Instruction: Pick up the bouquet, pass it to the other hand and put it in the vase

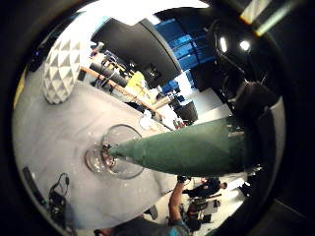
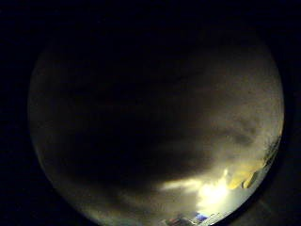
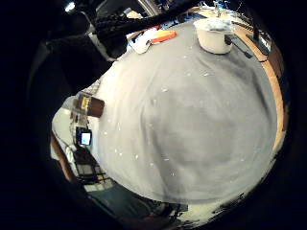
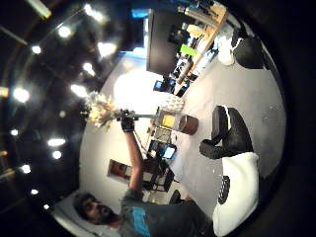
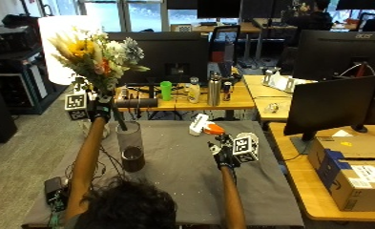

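Nearest to us, our right hand (image 5: 225, 151) hovers low over the grey cloth-covered table (image 5: 174, 162), forearm reaching straight ahead, its fingers relaxed and slightly spread with nothing in them; its little finger side palm view shows only bare grey cloth beneath it. To the left, our left arm rises steeply from the near table edge, and our left hand (image 5: 99, 108) is raised high above the table, its fingers wrapped round the bouquet of yellow, white and blue-grey flowers with dark green wrapped stems (image 5: 100, 54). The blooms fan out above the fist, and the wrapped stems run down out of the hand, slanting toward the tall clear glass vase with a dark base (image 5: 130, 144). From the left little finger side palm view, the green stem cone tapers away from the palm and its tip sits over the open mouth of the vase; we cannot tell whether it has entered. The vase stands upright on the cloth just beside the left forearm. Further back on the table lies a white and orange object (image 5: 204, 127).
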A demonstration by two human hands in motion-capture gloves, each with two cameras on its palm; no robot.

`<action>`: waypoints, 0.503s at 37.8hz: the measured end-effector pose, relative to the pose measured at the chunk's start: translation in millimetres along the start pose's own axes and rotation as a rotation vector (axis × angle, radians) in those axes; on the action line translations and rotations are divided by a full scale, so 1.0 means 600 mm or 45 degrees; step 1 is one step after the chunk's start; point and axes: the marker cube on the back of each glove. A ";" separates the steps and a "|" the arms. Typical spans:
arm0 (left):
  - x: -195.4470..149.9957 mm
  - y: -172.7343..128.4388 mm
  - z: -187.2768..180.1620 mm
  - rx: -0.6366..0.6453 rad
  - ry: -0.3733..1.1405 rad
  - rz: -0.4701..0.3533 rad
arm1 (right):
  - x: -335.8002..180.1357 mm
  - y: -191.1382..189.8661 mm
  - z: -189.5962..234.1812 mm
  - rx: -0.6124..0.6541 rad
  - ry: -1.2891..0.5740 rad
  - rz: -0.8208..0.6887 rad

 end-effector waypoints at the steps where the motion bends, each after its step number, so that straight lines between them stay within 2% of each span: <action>1: -0.004 -0.007 0.007 -0.001 0.015 -0.020 | 0.002 0.000 -0.003 0.004 0.005 0.003; 9: -0.063 -0.032 0.028 0.039 0.055 -0.067 | 0.001 0.016 -0.021 0.012 -0.006 0.005; 15: -0.092 -0.015 0.037 0.039 -0.071 -0.072 | 0.014 0.010 -0.032 0.041 -0.032 0.003; 19: -0.115 -0.011 0.038 -0.009 -0.042 -0.075 | 0.009 0.013 -0.032 0.032 -0.032 -0.003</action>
